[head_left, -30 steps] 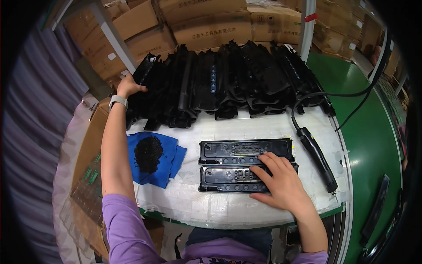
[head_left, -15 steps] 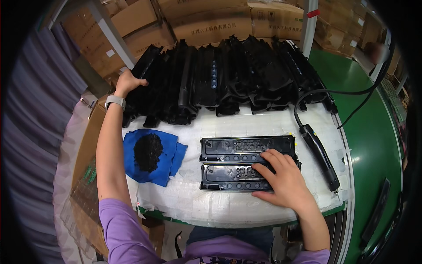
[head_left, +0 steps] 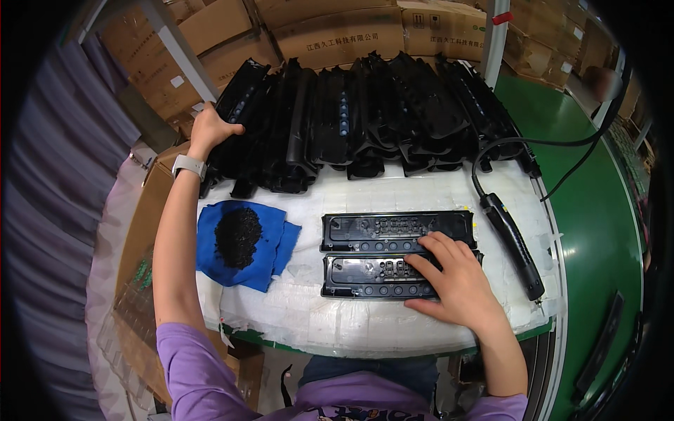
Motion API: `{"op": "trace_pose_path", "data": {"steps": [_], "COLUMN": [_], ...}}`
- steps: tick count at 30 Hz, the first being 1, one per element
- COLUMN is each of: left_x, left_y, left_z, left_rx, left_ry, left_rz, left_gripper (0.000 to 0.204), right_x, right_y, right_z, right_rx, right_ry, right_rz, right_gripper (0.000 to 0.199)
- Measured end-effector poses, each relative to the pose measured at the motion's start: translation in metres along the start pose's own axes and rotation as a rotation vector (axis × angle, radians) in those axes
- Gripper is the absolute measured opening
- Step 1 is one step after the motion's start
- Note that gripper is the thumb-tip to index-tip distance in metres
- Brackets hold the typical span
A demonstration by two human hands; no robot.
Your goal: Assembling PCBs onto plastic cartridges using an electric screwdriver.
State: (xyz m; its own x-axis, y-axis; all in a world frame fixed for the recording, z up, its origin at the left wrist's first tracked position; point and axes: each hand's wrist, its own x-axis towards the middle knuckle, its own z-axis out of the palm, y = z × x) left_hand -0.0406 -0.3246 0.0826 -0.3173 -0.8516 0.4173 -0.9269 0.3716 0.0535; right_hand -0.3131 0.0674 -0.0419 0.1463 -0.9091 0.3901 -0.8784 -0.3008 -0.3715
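Two long black plastic panels lie one behind the other on the white-covered table: a far panel (head_left: 351, 226) and a near panel (head_left: 351, 274), each with a row of round dark buttons. Across their right ends rests my right hand (head_left: 456, 281), fingers spread, the thumb at the near panel's front edge. My left hand (head_left: 213, 131) reaches to the far left and grips the edge of a black panel (head_left: 246, 91) at the end of the pile; its fingertips are partly hidden. A blue cloth (head_left: 274, 270) bears a heap of small black pieces (head_left: 239, 238).
A pile of similar black panels (head_left: 344, 119) spans the back of the table. At the right lies a black corded electric screwdriver (head_left: 516, 245), its cable (head_left: 540, 142) looping off rightward. Cardboard boxes (head_left: 337, 38) are stacked behind, and metal posts (head_left: 179, 52) rise at the table's back corners.
My left hand has shifted slightly right, and the panel at it has turned so that its round buttons show. My right hand stays on the two panels. The view has tilted slightly.
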Motion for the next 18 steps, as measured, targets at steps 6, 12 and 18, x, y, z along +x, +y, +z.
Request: {"op": "trace_pose_path", "data": {"steps": [6,12,18], "left_x": [0.002,0.006,0.013], "left_y": [0.003,-0.01,-0.009], "left_z": [-0.005,0.006,0.018], "left_rx": [0.08,-0.033,-0.102], "left_ry": [-0.056,-0.079,-0.137], "left_rz": [0.022,0.074,0.056], "left_gripper": [0.084,0.094,0.109], "right_x": [-0.002,-0.005,-0.006], "right_y": [-0.002,-0.001,0.0], "right_z": [-0.002,0.001,-0.002], "right_rx": [0.002,0.011,0.007], "right_ry": [0.0,0.014,-0.003], "right_rz": [0.009,0.007,0.011], "right_gripper": [0.055,0.055,0.056]}}
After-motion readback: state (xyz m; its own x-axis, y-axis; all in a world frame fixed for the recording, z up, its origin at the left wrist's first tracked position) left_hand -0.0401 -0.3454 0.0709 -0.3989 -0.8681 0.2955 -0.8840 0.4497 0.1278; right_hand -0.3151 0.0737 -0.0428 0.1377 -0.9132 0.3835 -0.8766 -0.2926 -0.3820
